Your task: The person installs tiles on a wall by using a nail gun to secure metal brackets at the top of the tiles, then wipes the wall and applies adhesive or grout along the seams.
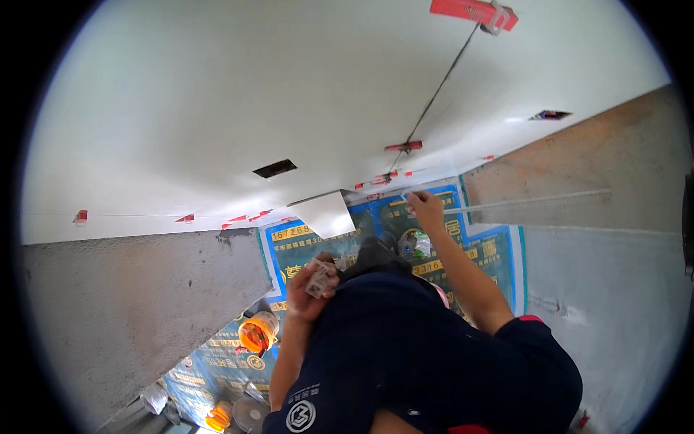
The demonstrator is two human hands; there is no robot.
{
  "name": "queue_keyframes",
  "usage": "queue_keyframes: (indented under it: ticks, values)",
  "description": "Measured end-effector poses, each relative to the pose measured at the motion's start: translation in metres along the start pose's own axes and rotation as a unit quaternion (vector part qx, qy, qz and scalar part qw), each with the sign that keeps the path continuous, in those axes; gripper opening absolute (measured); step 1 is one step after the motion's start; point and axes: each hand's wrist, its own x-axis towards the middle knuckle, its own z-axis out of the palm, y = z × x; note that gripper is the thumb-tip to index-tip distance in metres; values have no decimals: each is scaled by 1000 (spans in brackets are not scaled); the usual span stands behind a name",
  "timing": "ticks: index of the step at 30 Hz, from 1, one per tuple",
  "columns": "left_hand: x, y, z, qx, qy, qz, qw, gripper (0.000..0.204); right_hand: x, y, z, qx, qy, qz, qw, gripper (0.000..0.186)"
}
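My left hand [299, 295] is closed around a bunch of pale plastic tile-levelling clips [322, 279], held beside my body. Farther forward, my right hand [428, 207] is closed in a pinch on a small pale piece [410, 210] that looks like another such clip. That hand is close to the bottom of a wall of large glossy white tiles [202, 108]. Red levelling wedges [403, 146] sit along the dark vertical joint [442, 85] between tiles, and more line the lower edge. One large red wedge [470, 10] at the top has a pale clip through it.
Printed green and blue protective sheeting [318, 253] covers the floor. A white tile piece [329, 215] juts out at the wall's foot. An orange bucket [259, 333] with red pieces stands left of me. Bare grey walls [144, 289] flank both sides. Two dark cutouts [275, 169] pierce the tiles.
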Motion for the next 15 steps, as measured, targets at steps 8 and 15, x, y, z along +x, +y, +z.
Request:
queue_keyframes:
  ticks: [8,15]
  values:
    - [-80,51,-61,-23,10,58,998,44,11,95,54,118,86,191,971,14]
    - [-166,54,-146,-106,71,110,986,39,51,123,82,189,235,251,920,12]
